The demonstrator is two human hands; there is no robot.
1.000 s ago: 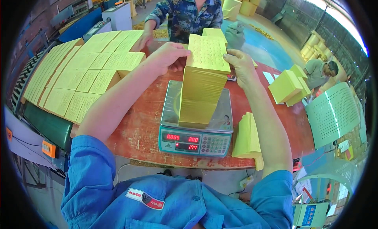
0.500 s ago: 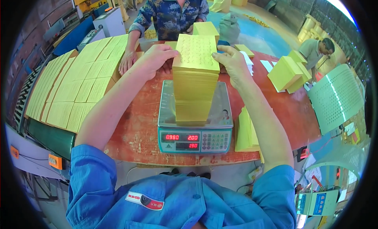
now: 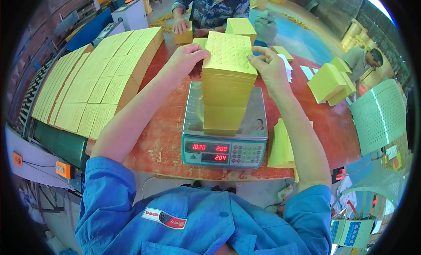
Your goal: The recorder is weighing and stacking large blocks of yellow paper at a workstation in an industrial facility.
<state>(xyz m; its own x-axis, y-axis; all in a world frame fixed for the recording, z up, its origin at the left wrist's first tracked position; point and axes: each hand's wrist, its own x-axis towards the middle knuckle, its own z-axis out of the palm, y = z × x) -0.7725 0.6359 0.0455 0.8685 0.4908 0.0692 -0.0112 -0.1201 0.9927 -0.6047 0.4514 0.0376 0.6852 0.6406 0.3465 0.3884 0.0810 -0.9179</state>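
A tall stack of yellow paper sheets [image 3: 226, 86] stands on the steel platform of a digital scale [image 3: 224, 143] with red lit digits. My left hand [image 3: 185, 60] grips the stack's upper left edge. My right hand [image 3: 269, 66] holds its upper right edge, fingers curled over the top sheets. Both forearms reach in from below, sleeves blue.
Rows of yellow paper stacks [image 3: 94, 84] cover the left of the red-brown table [image 3: 164, 136]. A smaller yellow pile [image 3: 280, 145] lies right of the scale. A person in patterned clothing [image 3: 210, 9] works across the table; another person [image 3: 364, 59] sits far right beside a pale green chair [image 3: 379, 114].
The view has shifted so the stack and scale sit more centred. Both hands stay on the stack's top edges. The person opposite has moved a hand onto a small pile.
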